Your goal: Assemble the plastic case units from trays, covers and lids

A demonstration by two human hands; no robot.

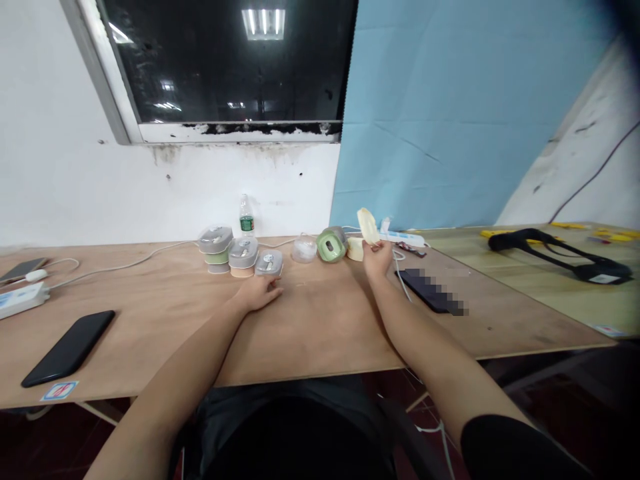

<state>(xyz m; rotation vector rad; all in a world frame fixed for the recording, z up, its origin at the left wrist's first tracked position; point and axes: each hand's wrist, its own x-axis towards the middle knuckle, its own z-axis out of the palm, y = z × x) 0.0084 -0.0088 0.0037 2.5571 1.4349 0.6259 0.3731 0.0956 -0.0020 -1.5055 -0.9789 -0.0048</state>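
1. At the far left, a black phone (67,347) and a white power strip (20,299) lie on the wooden table (320,333), well apart from your hands.
2. Next come the small stacked containers (216,247), with grey see-through lids over green and peach bodies. What is inside them cannot be told. A water bottle (246,217) stands behind them by the wall.
3. Your left hand (260,292) lies palm down on the table with its fingers loosely spread and holds nothing. Its fingertips are just beside the nearest grey-lidded container (269,263).
4. Past it sit a clear round tub (304,250), which looks empty, and a green container (331,245) tipped on its side.
5. Your right hand (377,257) pinches the cream lid (369,227) by its lower edge and holds it upright in the air. It is just above and beside the cream base (356,249), and apart from it.
6. Judging by this, the step in hand is handling that lid off its base. Any next move calls for a firm pinch and for squaring the lid to a rim.
7. To the right lie a dark phone (430,290) and, well off, a black strap (555,250).
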